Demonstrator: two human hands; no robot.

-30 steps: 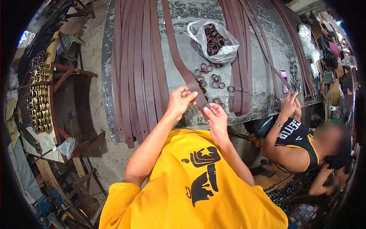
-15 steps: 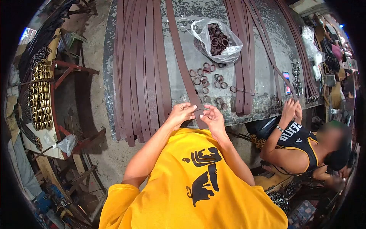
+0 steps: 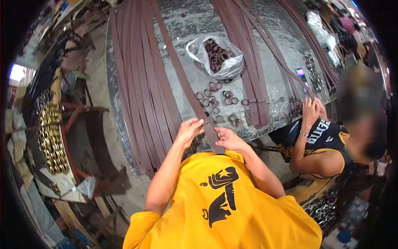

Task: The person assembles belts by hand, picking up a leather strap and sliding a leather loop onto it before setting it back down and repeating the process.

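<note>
A long brown leather belt strap (image 3: 182,76) runs down the table toward me, and its near end reaches my yellow shirt. My left hand (image 3: 190,133) pinches its left edge, close to a dark line across the strap that looks like a narrow loop. Closer to the strap's end, my right hand (image 3: 230,139) grips the right edge between thumb and curled fingers. Beyond my hands lie several small brown leather loops (image 3: 213,101). A clear plastic bag (image 3: 232,69) filled with more such loops stands behind them.
Brown straps (image 3: 145,83) hang over the table's near edge at left; more straps (image 3: 253,91) lie at right. A co-worker's hands (image 3: 313,111) hold another strap beside a phone (image 3: 302,75). Gold buckles (image 3: 53,141) cover a side bench at left.
The view has turned, shifting the table to the left and tilting it. My hands have moved slightly apart along the strap, with the right one nearer its end.
</note>
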